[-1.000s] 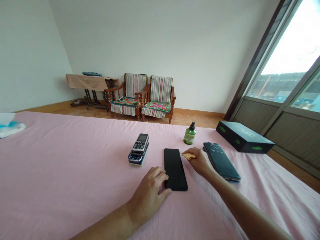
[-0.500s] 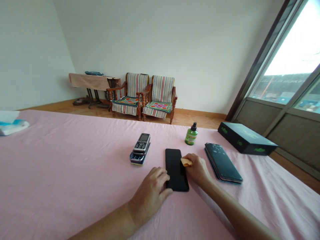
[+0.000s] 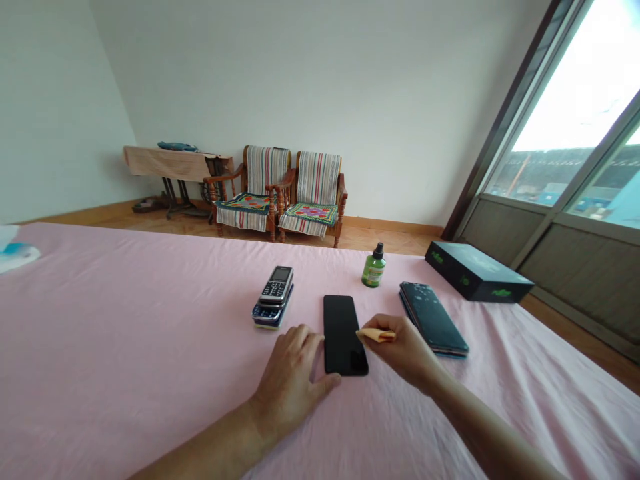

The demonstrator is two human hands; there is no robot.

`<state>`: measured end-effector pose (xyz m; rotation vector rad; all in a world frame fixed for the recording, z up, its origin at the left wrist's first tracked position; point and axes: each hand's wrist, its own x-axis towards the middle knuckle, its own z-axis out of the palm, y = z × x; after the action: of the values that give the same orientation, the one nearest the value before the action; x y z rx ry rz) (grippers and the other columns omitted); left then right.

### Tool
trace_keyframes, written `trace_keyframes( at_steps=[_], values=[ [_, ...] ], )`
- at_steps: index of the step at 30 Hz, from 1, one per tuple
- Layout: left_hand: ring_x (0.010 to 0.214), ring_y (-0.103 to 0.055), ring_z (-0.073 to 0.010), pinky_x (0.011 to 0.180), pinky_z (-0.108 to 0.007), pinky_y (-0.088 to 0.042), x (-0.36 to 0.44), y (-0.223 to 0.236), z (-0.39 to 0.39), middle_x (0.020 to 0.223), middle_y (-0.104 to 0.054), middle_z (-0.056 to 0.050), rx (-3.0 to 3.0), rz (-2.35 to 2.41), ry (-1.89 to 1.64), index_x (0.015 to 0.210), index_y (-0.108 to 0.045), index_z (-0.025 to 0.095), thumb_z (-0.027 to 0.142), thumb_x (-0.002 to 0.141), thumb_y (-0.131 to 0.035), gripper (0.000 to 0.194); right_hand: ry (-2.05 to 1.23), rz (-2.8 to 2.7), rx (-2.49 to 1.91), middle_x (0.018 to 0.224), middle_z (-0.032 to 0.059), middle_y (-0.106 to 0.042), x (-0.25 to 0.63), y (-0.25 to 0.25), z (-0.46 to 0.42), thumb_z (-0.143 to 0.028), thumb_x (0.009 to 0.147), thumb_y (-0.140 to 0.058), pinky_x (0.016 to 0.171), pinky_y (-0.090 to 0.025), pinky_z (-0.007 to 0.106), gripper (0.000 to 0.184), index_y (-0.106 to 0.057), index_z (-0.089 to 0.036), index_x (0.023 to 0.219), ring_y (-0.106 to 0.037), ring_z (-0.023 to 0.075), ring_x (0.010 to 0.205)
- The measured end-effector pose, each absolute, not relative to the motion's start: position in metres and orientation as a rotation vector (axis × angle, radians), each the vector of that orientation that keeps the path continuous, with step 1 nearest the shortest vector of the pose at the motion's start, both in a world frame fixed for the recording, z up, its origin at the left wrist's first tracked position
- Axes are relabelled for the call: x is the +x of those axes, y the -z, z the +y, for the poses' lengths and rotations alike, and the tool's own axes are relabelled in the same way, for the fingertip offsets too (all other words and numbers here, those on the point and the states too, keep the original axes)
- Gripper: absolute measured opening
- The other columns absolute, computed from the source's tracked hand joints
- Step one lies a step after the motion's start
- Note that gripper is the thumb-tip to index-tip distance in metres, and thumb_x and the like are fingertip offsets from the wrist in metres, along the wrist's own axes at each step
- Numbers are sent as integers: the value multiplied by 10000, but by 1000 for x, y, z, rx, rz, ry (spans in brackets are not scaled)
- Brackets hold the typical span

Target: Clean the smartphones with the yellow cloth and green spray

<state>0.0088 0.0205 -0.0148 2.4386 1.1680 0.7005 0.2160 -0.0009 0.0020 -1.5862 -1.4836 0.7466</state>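
A black smartphone (image 3: 342,333) lies face up on the pink cloth. My left hand (image 3: 293,370) rests along its left side, fingers spread from the thumb. Its fingertips meet the phone's left edge, and the thumb lies by the bottom left corner. Pinched in my right hand (image 3: 400,347) is a folded yellow-orange cloth (image 3: 377,335), just at the phone's right edge. Whether the cloth touches the screen I cannot tell. Left of the smartphone sits a small stack with a silver-black keypad phone (image 3: 277,285) on top. To the right, dark smartphones (image 3: 434,317) are stacked.
A green bottle with a black cap (image 3: 374,267) stands behind the smartphone. A black box with green lettering (image 3: 477,272) lies at the back right. A tissue pack (image 3: 19,255) is at the far left. Two wooden chairs (image 3: 285,193) stand beyond the pink-covered surface (image 3: 150,333).
My right hand, with the folded cloth, has drawn slightly down toward me along the phone's right edge. My left fingers have shifted off the screen to its left edge. The view has turned slightly right.
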Motion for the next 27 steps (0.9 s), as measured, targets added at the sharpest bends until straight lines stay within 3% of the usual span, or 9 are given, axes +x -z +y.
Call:
trace_keyframes(
  at_steps=[3, 9, 12, 16, 24, 27],
  values=[
    [976, -523, -285, 851, -408, -412, 8, 13, 18, 979, -591, -67, 2486, 1199, -643, 987, -671, 179, 388, 755, -756, 324, -805, -1430, -1552, 553, -15, -535, 209, 7, 7, -333, 706, -672, 500, -310, 239, 190, -647, -157, 638, -447, 111, 527],
    [972, -519, -265, 857, -379, -401, 10, 12, 18, 963, -581, -65, 2427, 1180, -676, 935, -692, 170, 310, 781, -726, 211, -976, -1234, -1475, 520, -31, -498, 199, 7, 1, -401, 656, -740, 450, -243, 221, 266, -674, -144, 664, -377, 82, 483],
    [965, -523, -261, 856, -374, -405, 10, 12, 20, 952, -578, -62, 2390, 1158, -690, 920, -697, 174, 298, 777, -718, 190, -1136, -1028, -1309, 541, -29, -543, 202, 4, 0, -379, 585, -804, 461, -255, 212, 275, -691, -149, 682, -407, 77, 488],
    [963, -525, -262, 852, -375, -408, 8, 11, 21, 947, -576, -60, 2366, 1137, -699, 905, -695, 173, 295, 764, -722, 188, -1269, -926, -1081, 641, -7, -620, 204, 5, 1, -339, 598, -829, 510, -311, 203, 262, -716, -162, 754, -487, 87, 562],
    [964, -524, -267, 853, -381, -410, 7, 13, 21, 948, -584, -65, 2336, 1106, -737, 915, -705, 185, 278, 783, -696, 162, -1191, -968, -1138, 577, -25, -585, 188, 5, 1, -416, 571, -856, 492, -284, 197, 349, -713, -140, 728, -451, 66, 516],
    [934, -534, -267, 842, -378, -413, 7, 16, 23, 908, -589, -65, 2232, 1056, -792, 878, -721, 191, 288, 790, -689, 134, -1198, -888, -1099, 620, -2, -632, 189, 4, 1, -395, 562, -864, 510, -330, 204, 351, -726, -139, 759, -508, 89, 549]
  ],
)
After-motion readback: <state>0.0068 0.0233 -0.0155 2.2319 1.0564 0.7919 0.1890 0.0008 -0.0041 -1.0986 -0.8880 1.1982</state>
